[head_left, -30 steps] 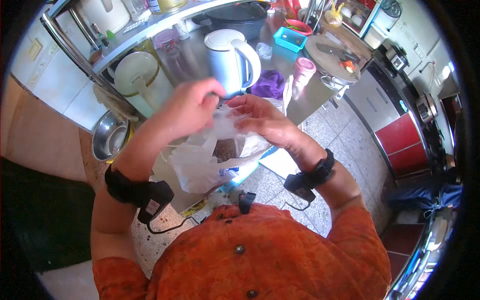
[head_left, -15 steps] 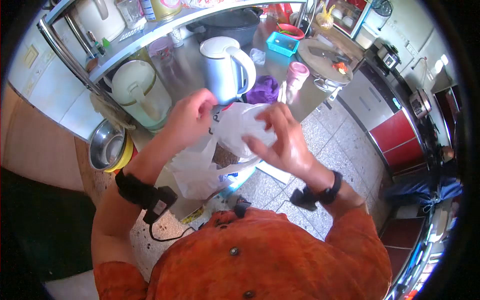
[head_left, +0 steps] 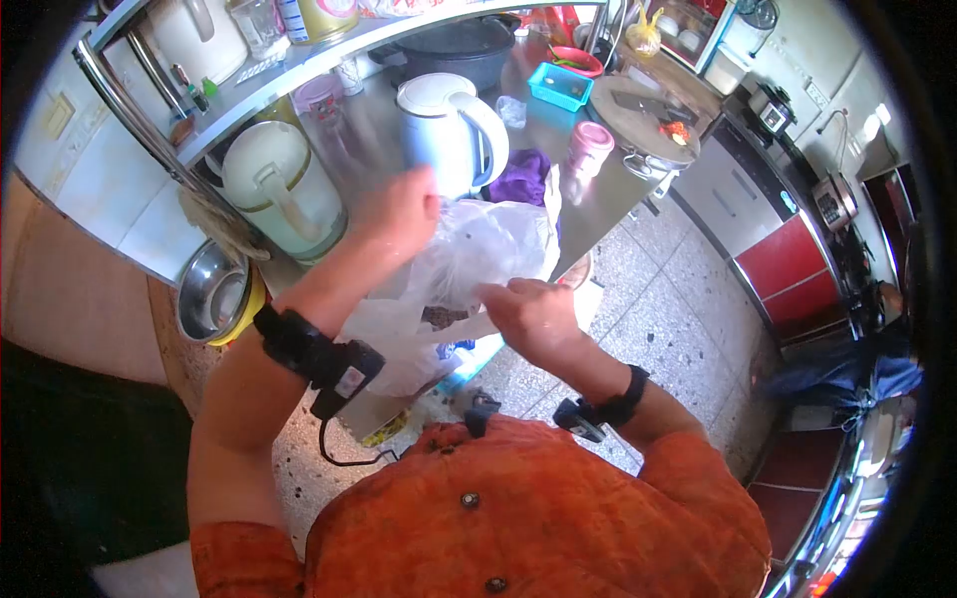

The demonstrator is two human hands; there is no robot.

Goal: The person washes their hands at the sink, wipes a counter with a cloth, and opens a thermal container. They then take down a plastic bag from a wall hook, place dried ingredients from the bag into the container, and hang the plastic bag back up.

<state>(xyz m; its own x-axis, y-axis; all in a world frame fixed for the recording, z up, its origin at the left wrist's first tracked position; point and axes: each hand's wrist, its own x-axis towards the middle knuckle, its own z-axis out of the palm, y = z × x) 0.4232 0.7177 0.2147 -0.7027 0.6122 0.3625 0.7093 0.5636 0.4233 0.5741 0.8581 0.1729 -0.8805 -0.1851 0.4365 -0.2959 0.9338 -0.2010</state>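
A thin white plastic bag lies bunched at the table's edge, with something dark brown showing through its opening. My right hand is closed at the bag's right side, pinching a stretched strip of it. Above the bag's left side, my left hand is curled into a fist, slightly blurred; whatever it may grip is hidden. Just behind that fist stands a white electric kettle. A purple cloth lies beyond the bag, beside the kettle.
A pale green lidded jug stands left on the metal table, with a steel bowl lower down. A pink cup, a blue basket and a round chopping board with a knife sit to the right. Another person's blue-clad leg is far right.
My right hand has gone from spread fingers to a closed grip on the bag, lower and further left. My left hand has turned into a tighter fist; the bag's top has shifted.
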